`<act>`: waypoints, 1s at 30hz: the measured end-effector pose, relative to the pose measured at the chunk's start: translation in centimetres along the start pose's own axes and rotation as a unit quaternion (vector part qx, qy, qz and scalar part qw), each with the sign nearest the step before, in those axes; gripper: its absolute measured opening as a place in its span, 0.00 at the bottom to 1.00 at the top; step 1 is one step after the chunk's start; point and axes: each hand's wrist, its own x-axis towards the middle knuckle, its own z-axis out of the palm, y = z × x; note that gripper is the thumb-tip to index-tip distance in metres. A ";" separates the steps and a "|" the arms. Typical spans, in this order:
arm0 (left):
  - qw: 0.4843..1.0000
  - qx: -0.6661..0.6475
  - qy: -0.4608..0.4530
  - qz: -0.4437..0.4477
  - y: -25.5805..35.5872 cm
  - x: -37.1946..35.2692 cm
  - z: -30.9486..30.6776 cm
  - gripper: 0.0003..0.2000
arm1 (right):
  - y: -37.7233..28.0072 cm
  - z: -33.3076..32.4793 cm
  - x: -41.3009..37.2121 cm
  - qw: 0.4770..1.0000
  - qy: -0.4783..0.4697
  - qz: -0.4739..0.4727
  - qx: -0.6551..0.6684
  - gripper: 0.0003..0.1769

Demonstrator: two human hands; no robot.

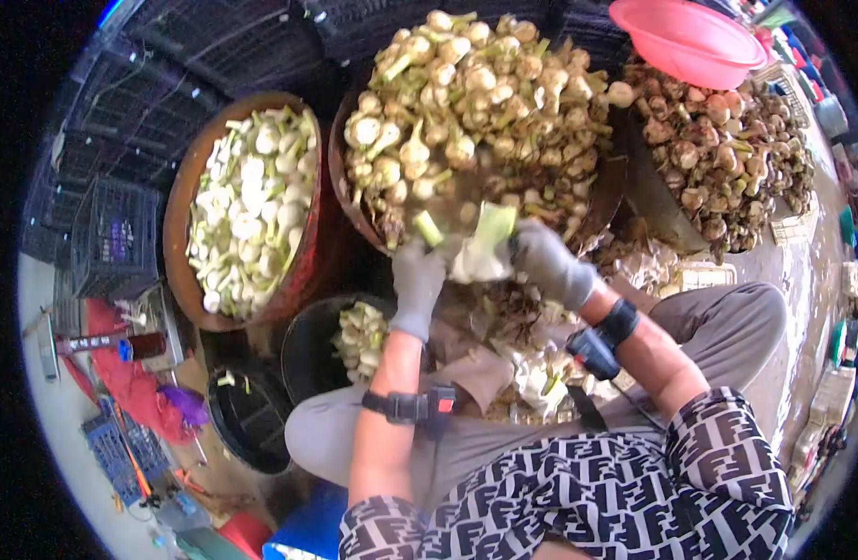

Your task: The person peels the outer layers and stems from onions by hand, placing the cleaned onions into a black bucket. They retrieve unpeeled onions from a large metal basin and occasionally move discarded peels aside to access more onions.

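Observation:
My left hand (418, 285), in a grey glove, is closed around a fresh garlic bulb; its cut green stem (429, 229) pokes out above the fingers. My right hand (552, 266), gloved the same way, is closed on the edge of a pale green-and-white garlic skin (485, 247) stretched between both hands. Motion blurs the skin, and the bulb itself is mostly hidden by the left fingers. Just beyond the hands, a wide tub (338, 168) is heaped with unpeeled garlic bulbs (457, 84). Loose peelings (541, 378) lie below, between my legs.
Clean white garlic (251, 201) fills a rusty-rimmed tub (179, 233) at left. Dirtier garlic (727, 159) is piled at right beneath a pink basin (685, 42). A dark bucket (303, 350) with some garlic and a black basin (251, 429) stand near my left knee.

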 end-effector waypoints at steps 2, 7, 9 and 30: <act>0.998 -0.033 -0.046 -0.018 -0.2 0.2 -0.1 0.12 | -0.7 0.1 -0.4 0.968 0.103 0.138 0.181 0.04; 0.951 -0.279 -0.124 0.050 -0.1 0.1 -0.9 0.05 | 1.4 -2.0 -3.6 0.974 0.181 0.038 -0.132 0.32; 0.917 -0.368 -0.141 0.058 -0.8 0.0 -1.2 0.05 | 0.8 -3.0 -4.3 0.963 0.232 0.048 -0.128 0.19; 0.794 -0.565 0.136 -0.177 -4.3 1.9 -2.2 0.08 | -5.1 -5.4 -9.3 0.883 -0.155 0.425 0.127 0.14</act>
